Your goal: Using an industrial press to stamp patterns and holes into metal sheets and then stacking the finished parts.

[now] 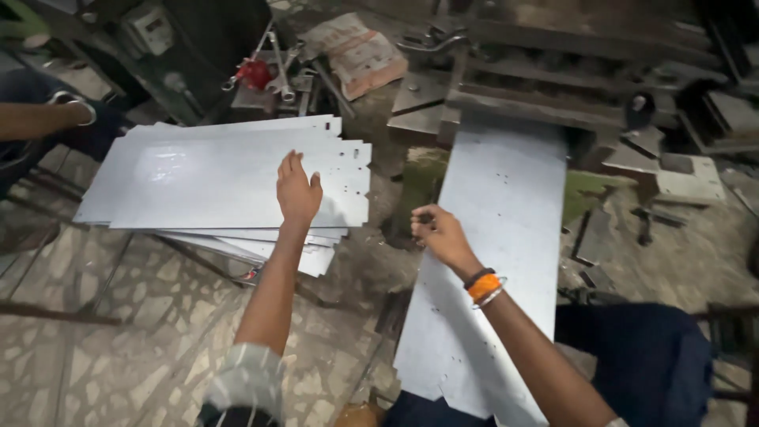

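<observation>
Left hand: flat, palm down, fingers extended and close together, resting on the top sheet of the stack of thin grey rectangular metal sheets; nothing gripped. Stack: fanned slightly, lower sheets projecting at the near edge, small punched holes and notches along the right edge, supported above the speckled stone floor on a thin dark rod frame. Right hand: curled narrow, fingertips pinched on the left edge of the long grey metal sheet just right of the stack; orange and dark bands at the wrist. Long sheet: lengthwise away from the viewer, near end over the lap in dark blue trousers, far end at the dark steel press machine beyond and right of the stack. Small punched holes near both ends of the long sheet. Behind the stack: red-handled tool and silver spanners on a dark bench, pale crumpled sack just to their right. Left of the stack: forearm of another person with a metal bangle, well apart from the stack's top sheet. Right of the long sheet: loose flat metal offcuts on the floor.
</observation>
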